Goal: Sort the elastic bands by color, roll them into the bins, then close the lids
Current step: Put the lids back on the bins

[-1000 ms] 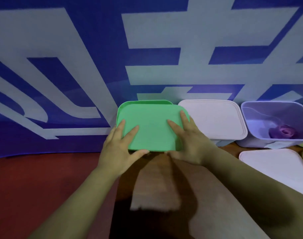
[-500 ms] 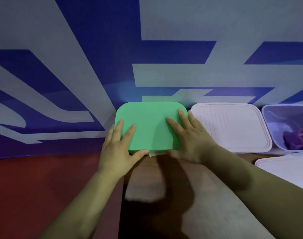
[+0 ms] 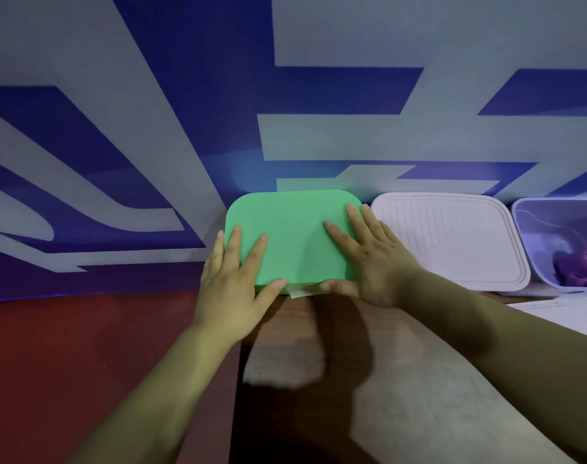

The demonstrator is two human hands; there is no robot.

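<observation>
Green lid [image 3: 295,236] flat under left hand [image 3: 232,289], right hand [image 3: 375,266]; seemingly seated.

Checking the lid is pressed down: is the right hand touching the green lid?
Touching. The head view shows the right hand lying flat on the green lid, fingers straight on its top, thumb at its near edge.

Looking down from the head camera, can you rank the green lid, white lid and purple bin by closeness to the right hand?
1. green lid: directly under the right hand, touched.
2. white lid: just right of it.
3. purple bin: open, at the far right edge.
</observation>
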